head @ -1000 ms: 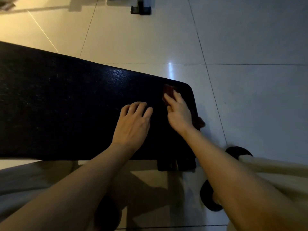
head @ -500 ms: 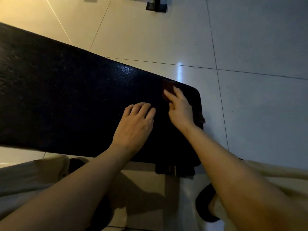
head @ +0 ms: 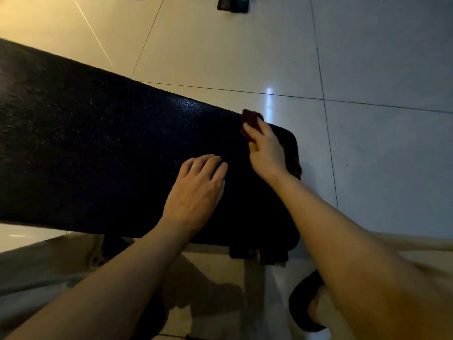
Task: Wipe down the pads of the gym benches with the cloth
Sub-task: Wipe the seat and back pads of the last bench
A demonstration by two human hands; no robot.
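Note:
A long black bench pad (head: 103,153) runs from the left edge to the middle right. A dark red cloth (head: 251,119) lies at the pad's far right corner; part of it hangs over the right end. My right hand (head: 266,149) presses flat on the cloth with straight fingers. My left hand (head: 196,190) rests palm down on the pad just left of it, fingers slightly bent, holding nothing.
Pale floor tiles (head: 380,143) surround the bench. A black equipment foot (head: 231,4) stands at the top. The bench's black bracket (head: 259,256) sits under the near right end. My beige trousers (head: 36,273) and a dark shoe (head: 304,303) are at the bottom.
My right hand has slid the cloth a little farther across the pad toward its far edge. The left hand has stayed in place on the pad.

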